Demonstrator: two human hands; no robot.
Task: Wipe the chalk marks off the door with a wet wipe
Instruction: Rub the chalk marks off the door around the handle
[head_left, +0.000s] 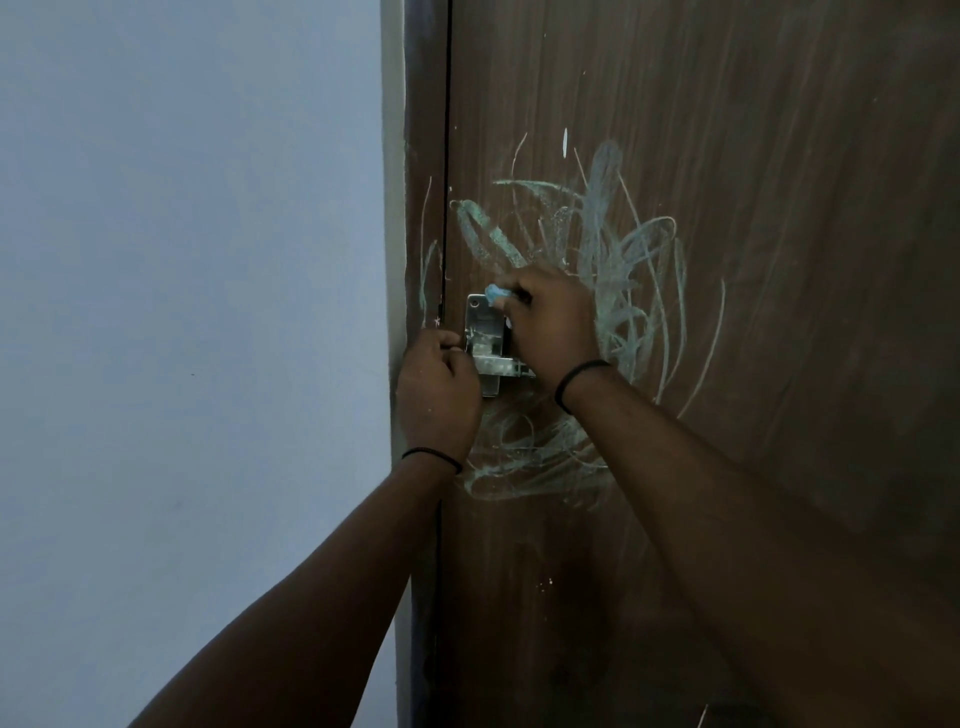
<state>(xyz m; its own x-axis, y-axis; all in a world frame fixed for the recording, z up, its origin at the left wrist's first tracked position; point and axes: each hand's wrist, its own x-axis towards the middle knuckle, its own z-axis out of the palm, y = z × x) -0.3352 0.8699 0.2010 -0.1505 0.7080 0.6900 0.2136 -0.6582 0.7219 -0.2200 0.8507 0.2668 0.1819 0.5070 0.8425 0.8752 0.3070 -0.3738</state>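
Note:
A brown wooden door (753, 156) carries pale green and blue chalk scribbles (623, 249) above, right of and below its metal lock plate (483, 327). My right hand (553, 322) grips a crumpled pale blue wet wipe (496, 292) and presses it against the door just above the lock plate. My left hand (436, 395) is curled at the left edge of the lock plate, over the door's edge; what its fingers hold is hidden. Both wrists wear a thin black band.
A plain blue-grey wall (182, 312) fills the left half of the view, ending at the door frame (415, 182), which bears a few chalk strokes too. More chalk marks (530, 462) lie below the lock, between my forearms.

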